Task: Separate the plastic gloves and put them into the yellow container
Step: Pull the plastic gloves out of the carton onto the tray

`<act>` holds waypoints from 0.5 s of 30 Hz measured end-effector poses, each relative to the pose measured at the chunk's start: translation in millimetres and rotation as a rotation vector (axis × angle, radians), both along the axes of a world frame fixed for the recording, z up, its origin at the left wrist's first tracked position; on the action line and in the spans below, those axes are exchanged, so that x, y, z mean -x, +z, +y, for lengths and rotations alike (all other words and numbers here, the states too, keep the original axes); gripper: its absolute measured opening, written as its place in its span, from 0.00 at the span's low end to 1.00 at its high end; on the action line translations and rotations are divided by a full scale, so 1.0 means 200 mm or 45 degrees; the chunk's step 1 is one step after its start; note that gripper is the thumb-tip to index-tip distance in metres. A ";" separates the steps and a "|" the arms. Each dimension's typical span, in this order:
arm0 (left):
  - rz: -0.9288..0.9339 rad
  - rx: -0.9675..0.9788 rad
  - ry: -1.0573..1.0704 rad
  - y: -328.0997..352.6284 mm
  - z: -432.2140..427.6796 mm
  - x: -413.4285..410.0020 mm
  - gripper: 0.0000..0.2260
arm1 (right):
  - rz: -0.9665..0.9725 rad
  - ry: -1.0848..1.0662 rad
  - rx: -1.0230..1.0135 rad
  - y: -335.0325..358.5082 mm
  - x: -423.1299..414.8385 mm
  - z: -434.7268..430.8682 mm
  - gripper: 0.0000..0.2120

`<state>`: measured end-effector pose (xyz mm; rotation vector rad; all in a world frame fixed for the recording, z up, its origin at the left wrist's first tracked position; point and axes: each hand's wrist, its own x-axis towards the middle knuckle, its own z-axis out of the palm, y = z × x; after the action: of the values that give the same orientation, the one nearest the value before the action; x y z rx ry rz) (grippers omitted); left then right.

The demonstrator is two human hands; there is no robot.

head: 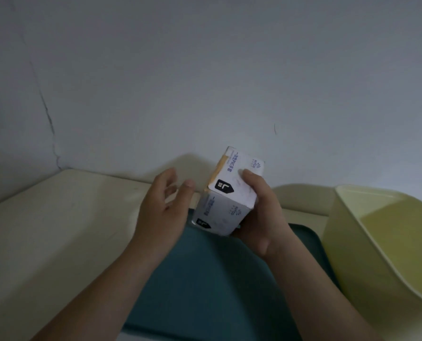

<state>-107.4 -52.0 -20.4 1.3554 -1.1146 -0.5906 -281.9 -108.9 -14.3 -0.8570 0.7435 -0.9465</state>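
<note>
Head view: glove box [229, 193] clasped in right hand [261, 217]; left hand [163, 210] spread, empty, just left of grip; yellow container [340, 242] right of grip. Judged light, stiff, crushable; best held across sides.

The left forearm [106, 279] and right forearm [315, 279] are bare for as much of them as shows. The left hand [160, 212] and right hand [261, 217] are bare too. Dim light blurs any finer detail.

right hand [259, 212] grips glove box [229, 190]; left hand [163, 205] loose beside; yellow container [387, 242] right
</note>
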 end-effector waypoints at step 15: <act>0.198 -0.097 -0.212 0.03 0.06 -0.11 0.23 | 0.434 -0.272 0.273 -0.03 -0.04 0.01 0.28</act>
<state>-86.0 -39.2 -14.8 1.2655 -1.0937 -0.8528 -274.2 -106.8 -20.6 -1.1619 1.0550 -1.0969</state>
